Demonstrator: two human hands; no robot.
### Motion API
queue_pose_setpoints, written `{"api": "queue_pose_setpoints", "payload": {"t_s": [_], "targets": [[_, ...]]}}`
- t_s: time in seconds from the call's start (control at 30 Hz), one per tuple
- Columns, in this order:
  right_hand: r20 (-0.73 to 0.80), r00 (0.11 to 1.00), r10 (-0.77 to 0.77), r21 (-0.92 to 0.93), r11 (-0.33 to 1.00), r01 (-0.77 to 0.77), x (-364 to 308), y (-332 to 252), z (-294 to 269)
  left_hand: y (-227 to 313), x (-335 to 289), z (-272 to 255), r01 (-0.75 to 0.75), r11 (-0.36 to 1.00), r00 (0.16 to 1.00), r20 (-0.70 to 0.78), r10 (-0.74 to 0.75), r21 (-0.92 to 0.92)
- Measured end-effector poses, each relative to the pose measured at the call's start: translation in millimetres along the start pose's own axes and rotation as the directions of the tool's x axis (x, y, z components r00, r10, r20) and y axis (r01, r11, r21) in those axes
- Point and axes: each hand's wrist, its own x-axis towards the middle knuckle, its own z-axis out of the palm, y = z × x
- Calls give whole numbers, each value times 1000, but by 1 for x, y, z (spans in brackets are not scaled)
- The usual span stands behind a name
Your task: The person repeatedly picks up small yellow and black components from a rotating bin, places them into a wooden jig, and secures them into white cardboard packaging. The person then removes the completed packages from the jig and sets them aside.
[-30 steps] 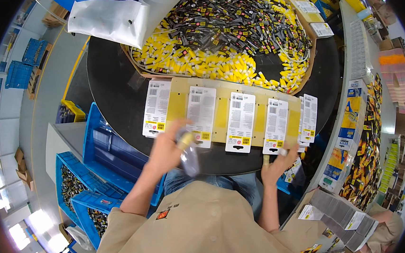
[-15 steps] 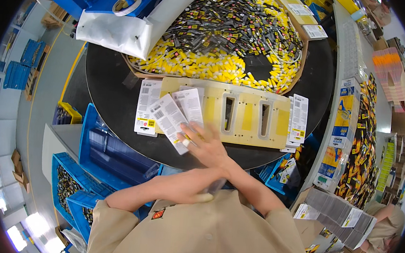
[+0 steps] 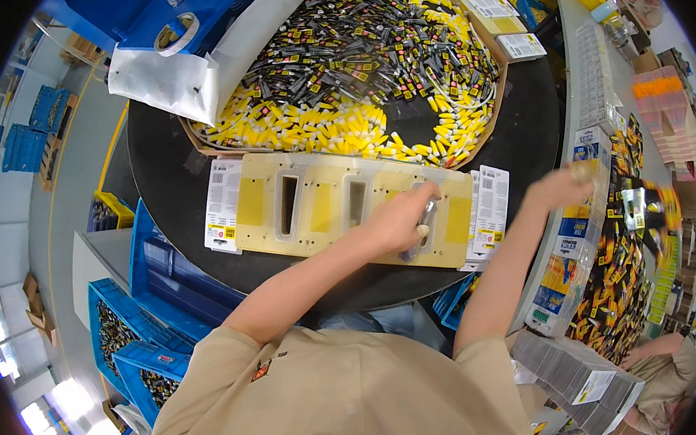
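Observation:
A pale yellow fixture board (image 3: pixel 321 244) with oblong slots lies across the round black table. My left hand (image 3: pixel 401 222) is over its right part, fingers closed on a clear plastic blister (image 3: pixel 424 223) at the rightmost slot. Off to the right, my right hand (image 3: pixel 561 187) is stretched out beyond the table, blurred by motion. Just past its fingers a blurred carded pack (image 3: pixel 636 209) is in the air above a heap of yellow-and-black packs (image 3: pixel 616 296). Printed white cards lie at the board's left end (image 3: pixel 223 199) and right end (image 3: pixel 491 208).
Behind the board a cardboard tray (image 3: pixel 495 119) holds a pile of black and yellow-capped tubes. A blue bin (image 3: pixel 95 1) with a tape roll (image 3: pixel 176 35) stands far left. Blue crates (image 3: pixel 146 238) sit at lower left. Stacked grey cards (image 3: pixel 573 370) and another person (image 3: pixel 667 373) are at right.
My right hand has swung from the cards on the board out to the right. My left hand has moved up onto the board's right slot. Two cards have left the board.

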Motion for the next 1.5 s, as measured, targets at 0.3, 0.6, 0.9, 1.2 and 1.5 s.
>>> {"api": "queue_pose_setpoints", "payload": {"t_s": [0.3,0.6,0.9,1.2,1.5], "targets": [[744,421,-520,20,646,763,-143,3,157,6,15,13,210,960,972,-142,-186,187],[938,16,-345,327,901,284,-72,-44,43,-16,-30,-38,160,976,977,-114,-178,-148],[935,-73,-346,349,873,340,-111,-35,-6,-41,-52,-59,269,904,938,-305,-167,333],[910,412,-40,-195,837,511,-188,-28,145,-58,-85,-70,244,969,924,-313,-220,39],[887,378,-264,15,837,547,-179,-43,109,-92,-114,-116,413,892,831,-476,-287,183]]}}
